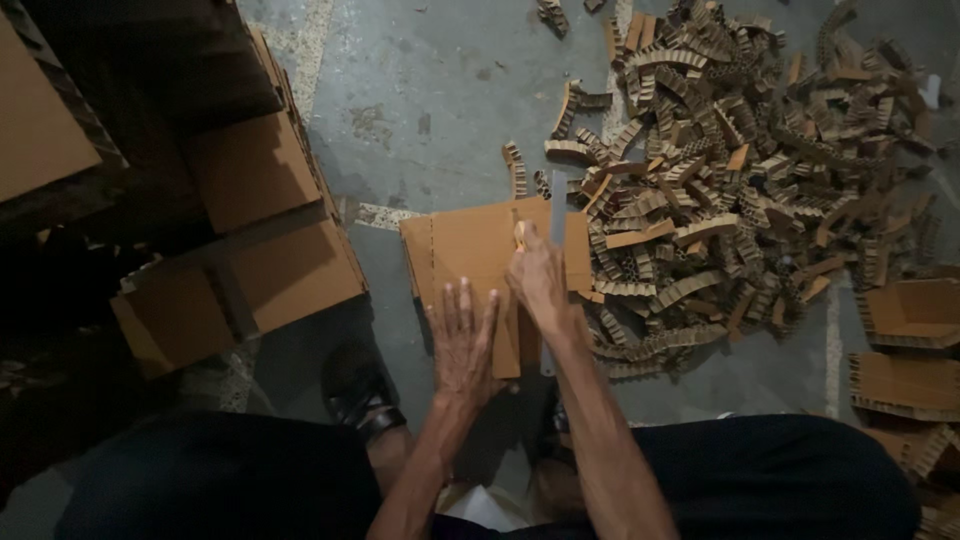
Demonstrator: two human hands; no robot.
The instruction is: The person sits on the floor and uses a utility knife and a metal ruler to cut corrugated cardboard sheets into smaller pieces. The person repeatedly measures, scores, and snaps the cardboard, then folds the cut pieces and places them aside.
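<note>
Head view: cardboard sheet [470, 245] lies under left hand's [462, 340] flat fingers [455, 300].

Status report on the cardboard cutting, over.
Left hand flat, pinning cardboard sheet to the floor. Right hand grips yellow-handled cutter against metal ruler. Pile of cut strips crowds the right edge.

Packages only, no labels, signs or screens visible. Stack of flat brown cardboard boxes [250, 230] at left, partly in shadow, running near to far. One more brown cardboard panel [40, 120] at far left edge. Two shallow brown cardboard trays [910, 310] with corrugated edges at right, near side, on the floor.
</note>
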